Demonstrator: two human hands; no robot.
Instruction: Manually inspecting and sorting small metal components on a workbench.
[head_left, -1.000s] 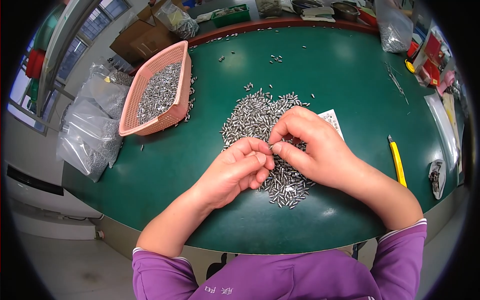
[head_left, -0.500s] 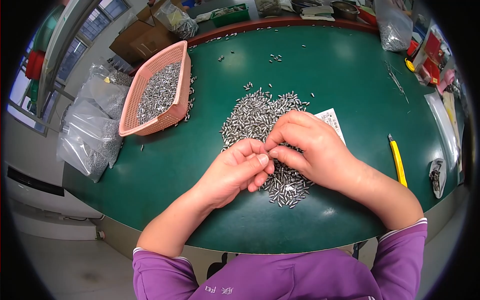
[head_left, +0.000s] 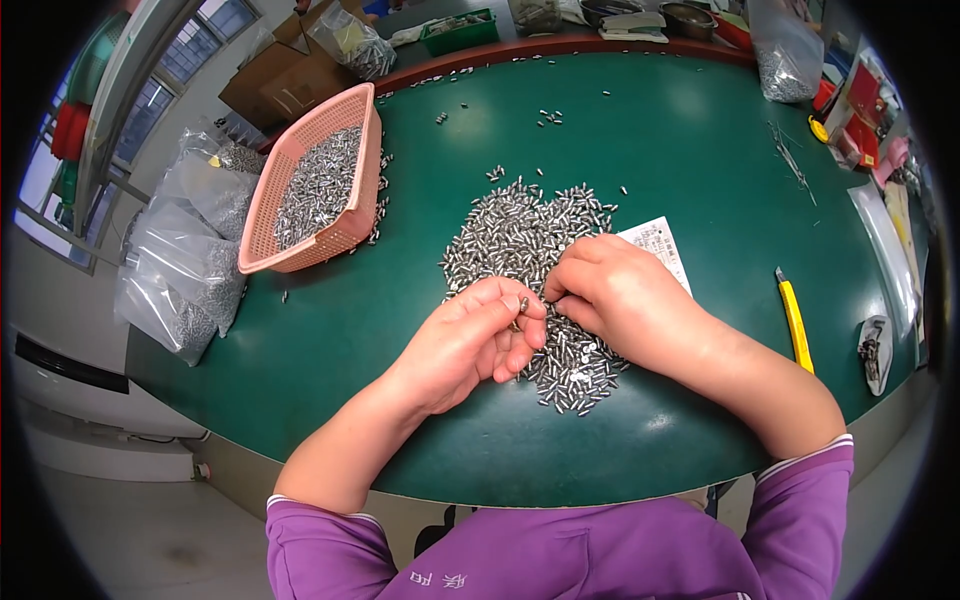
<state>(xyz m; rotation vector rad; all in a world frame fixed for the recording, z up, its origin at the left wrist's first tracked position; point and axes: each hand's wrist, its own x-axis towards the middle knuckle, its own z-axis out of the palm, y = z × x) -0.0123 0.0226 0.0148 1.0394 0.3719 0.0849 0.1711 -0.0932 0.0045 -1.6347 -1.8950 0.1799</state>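
Since the earlier frame, both hands barely shifted. Left hand point(head_left: 470, 340) fingers pinched a small metal pin point(head_left: 522, 303) at frame centre, above the pin pile point(head_left: 530, 240) on the counter point(head_left: 700, 150). Right hand point(head_left: 620, 300) fingers curled together beside it. Loose grip could drop the pin into the pile.

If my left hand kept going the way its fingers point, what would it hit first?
Most likely the right hand: the left hand points right at it, fingertips nearly meeting over the pile of small metal pins. Depth is unclear.
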